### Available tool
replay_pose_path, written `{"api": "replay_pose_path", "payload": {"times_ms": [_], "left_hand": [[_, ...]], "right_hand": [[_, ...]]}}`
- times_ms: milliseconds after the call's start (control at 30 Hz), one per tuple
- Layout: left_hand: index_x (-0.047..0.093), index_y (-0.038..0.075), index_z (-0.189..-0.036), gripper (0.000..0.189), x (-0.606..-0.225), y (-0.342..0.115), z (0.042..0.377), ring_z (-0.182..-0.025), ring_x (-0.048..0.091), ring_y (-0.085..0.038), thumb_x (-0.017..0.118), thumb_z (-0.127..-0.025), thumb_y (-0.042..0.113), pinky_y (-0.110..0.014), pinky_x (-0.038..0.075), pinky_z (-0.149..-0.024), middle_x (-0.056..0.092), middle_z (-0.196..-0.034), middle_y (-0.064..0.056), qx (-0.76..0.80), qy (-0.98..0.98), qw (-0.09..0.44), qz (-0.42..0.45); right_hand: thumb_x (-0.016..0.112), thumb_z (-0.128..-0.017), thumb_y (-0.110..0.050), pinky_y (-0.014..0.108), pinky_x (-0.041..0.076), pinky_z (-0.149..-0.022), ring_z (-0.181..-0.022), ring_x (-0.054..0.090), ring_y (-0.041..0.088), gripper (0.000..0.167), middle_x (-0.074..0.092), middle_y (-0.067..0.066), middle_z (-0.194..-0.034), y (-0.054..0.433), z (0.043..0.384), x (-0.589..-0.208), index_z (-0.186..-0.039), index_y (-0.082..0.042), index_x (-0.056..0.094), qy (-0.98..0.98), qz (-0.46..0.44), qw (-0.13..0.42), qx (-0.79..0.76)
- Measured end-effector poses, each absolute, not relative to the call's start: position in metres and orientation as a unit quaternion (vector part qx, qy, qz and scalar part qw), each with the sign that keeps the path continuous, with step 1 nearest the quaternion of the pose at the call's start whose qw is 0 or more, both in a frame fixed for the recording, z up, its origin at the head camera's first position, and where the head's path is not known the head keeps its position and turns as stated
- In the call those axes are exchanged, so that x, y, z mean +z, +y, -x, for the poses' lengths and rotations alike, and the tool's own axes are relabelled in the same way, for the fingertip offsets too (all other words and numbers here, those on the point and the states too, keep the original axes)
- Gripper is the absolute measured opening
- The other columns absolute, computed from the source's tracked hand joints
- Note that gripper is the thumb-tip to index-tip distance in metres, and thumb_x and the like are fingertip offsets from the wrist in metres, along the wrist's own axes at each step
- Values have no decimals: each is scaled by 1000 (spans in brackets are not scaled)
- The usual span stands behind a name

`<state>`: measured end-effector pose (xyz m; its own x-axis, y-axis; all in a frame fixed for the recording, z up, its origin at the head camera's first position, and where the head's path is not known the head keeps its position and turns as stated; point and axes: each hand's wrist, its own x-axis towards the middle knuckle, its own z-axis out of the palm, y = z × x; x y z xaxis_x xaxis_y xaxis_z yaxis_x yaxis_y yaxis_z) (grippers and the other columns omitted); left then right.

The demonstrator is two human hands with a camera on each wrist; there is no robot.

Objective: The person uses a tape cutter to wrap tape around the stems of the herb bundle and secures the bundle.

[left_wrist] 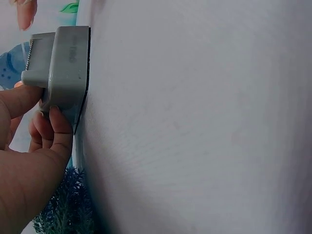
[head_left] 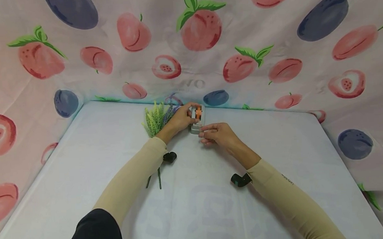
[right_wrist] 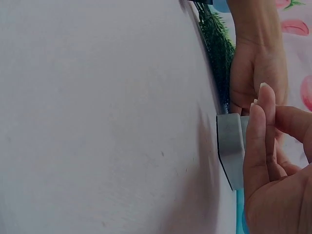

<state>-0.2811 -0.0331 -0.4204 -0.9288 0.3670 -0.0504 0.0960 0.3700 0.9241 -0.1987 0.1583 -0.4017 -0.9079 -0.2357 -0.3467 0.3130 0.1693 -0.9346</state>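
Observation:
A grey tape dispenser [head_left: 195, 131] with an orange hub [head_left: 198, 113] stands near the table's back edge. My left hand [head_left: 180, 118] grips it from the left side, and in the left wrist view its fingers lie against the grey body [left_wrist: 70, 68], under the serrated cutter. My right hand [head_left: 221, 135] is at the dispenser's front end, thumb and fingertips brought together. A faint clear strip of tape [left_wrist: 22, 48] appears between a right fingertip and the cutter. In the right wrist view the right fingers [right_wrist: 257, 146] cover part of the dispenser.
Artificial flower sprigs, yellow-green [head_left: 154, 120] and purple [head_left: 171, 112], lie left of the dispenser, partly under the left arm. Black wrist cameras [head_left: 241, 180] hang at both sleeves. A fruit-printed cloth [head_left: 208, 68] rises behind the white table [head_left: 196, 206].

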Motion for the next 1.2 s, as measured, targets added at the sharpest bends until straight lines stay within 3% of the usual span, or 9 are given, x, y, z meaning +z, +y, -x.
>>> {"api": "replay_pose_path", "payload": {"times_ms": [400, 800, 1200], "left_hand": [[58, 24, -142, 57, -419, -34, 281, -73, 41, -21, 76, -91, 6, -35, 35, -70, 50, -91, -9, 546, 816, 123, -142], [57, 22, -143, 57, -421, -34, 282, -74, 41, -20, 76, -91, 6, -34, 35, -70, 50, -90, -9, 544, 818, 128, -140], [57, 22, -143, 57, -419, -34, 280, -72, 40, -20, 76, -91, 6, -34, 35, -67, 50, -89, -8, 546, 816, 130, -138]], "right_hand": [[69, -97, -9, 26, 59, -74, -77, 74, 10, 36, 77, 8, -107, 158, 199, -403, -131, 3, 65, 728, -33, 237, -642], [68, -96, -5, 27, 59, -72, -74, 73, 10, 33, 78, 8, -99, 157, 190, -405, -126, 9, 65, 712, -27, 242, -658], [68, -96, -6, 24, 58, -70, -72, 71, 9, 29, 77, 7, -99, 156, 185, -409, -122, 6, 67, 718, -22, 251, -649]]}}
